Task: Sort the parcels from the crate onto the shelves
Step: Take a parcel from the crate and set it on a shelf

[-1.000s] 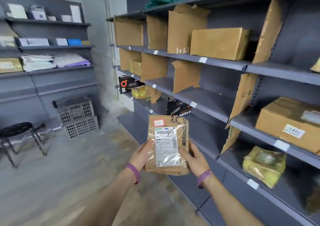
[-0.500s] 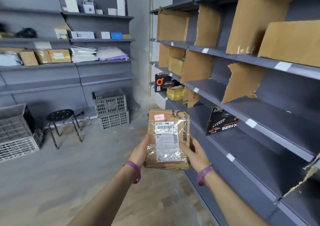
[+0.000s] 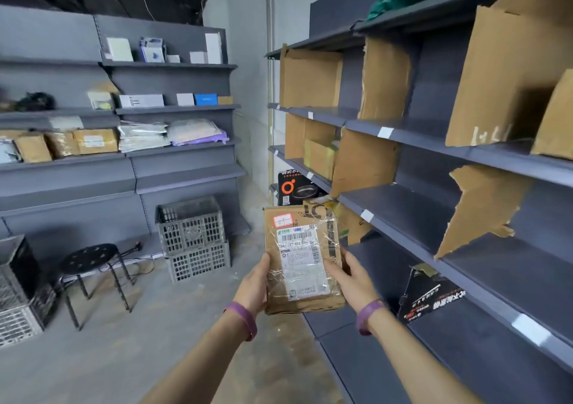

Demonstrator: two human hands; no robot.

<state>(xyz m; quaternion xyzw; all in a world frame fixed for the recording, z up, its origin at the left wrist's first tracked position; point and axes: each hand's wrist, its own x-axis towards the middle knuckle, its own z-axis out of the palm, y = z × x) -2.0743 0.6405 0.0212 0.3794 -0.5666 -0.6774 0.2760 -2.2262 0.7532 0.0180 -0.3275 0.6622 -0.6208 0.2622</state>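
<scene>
Cardboard parcel (image 3: 302,261) upright between left hand (image 3: 255,282) and right hand (image 3: 352,279).

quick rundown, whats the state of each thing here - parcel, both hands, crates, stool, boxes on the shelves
parcel: upright, taped, label facing the camera, not yet shelved
left hand: grips the parcel's left edge
right hand: grips the parcel's right edge
grey crates: stacked two high on the floor
stool: upright on the floor
black box: tilted on a lower right-hand shelf
torn cardboard divider: standing, edge ragged
</scene>
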